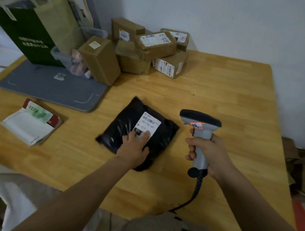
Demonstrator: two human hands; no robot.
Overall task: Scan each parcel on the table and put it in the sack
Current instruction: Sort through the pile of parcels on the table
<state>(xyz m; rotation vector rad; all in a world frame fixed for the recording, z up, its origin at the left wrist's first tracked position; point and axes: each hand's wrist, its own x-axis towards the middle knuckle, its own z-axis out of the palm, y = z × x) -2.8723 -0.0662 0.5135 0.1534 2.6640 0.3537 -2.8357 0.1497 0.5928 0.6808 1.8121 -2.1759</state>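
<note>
A black plastic mailer parcel [123, 124] with a white shipping label [148, 125] lies flat in the middle of the wooden table [219, 96]. My left hand [134, 149] rests on its near part, fingers straight and touching the label's lower edge. To the right, my right hand [208, 154] grips the handle of a grey barcode scanner [201, 124], whose dark head points toward the parcel's label. The scanner's coiled cable [195, 193] hangs off the table's near edge. A white sack [14, 193] shows at the lower left, beside the table.
Several brown cardboard parcels [143, 51] are stacked at the table's far side against the wall. A grey tray [55, 86] holds a green and tan paper bag [33, 29] and a clear bin. A white padded envelope on a red booklet [31, 122] lies at the left.
</note>
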